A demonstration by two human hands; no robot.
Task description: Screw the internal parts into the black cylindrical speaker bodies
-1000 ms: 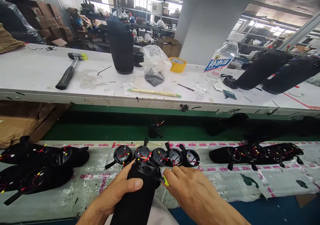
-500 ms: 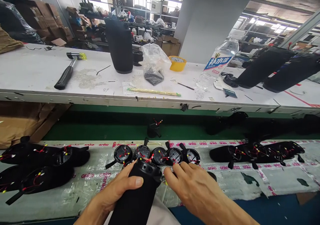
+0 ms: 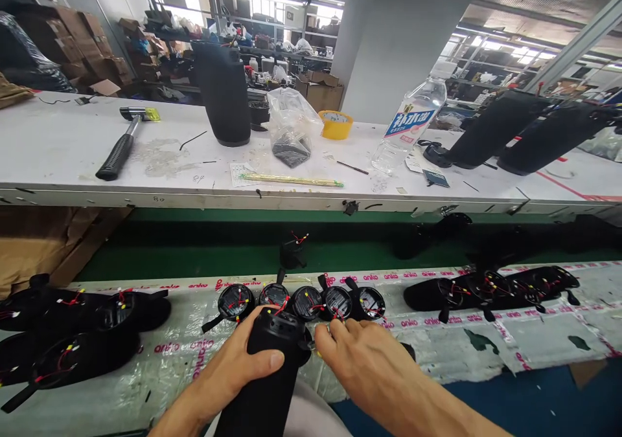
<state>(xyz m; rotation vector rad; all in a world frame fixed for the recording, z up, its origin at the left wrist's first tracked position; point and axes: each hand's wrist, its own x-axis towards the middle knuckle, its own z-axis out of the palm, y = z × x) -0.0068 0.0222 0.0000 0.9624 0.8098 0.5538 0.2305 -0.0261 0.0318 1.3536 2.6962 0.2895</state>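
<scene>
My left hand is wrapped round a black cylindrical speaker, thumb across its front. The speaker tilts away from me, with small round holes in its upper end and red wires just beyond. At the right of that end, my right hand is closed, fingers curled. Something small with a shiny and yellowish bit shows by its fingertips; the rest is hidden. Just beyond my hands stands a row of round black parts with red wires and black straps, on a plastic-covered surface.
More black speakers with loose wires lie at the left and right. On the white bench are a hammer, an upright black speaker, a plastic bag, yellow tape and a bottle.
The view has shifted slightly, so the bench items sit a little further left. Both hands keep their places on and beside the speaker, with only a small movement.
</scene>
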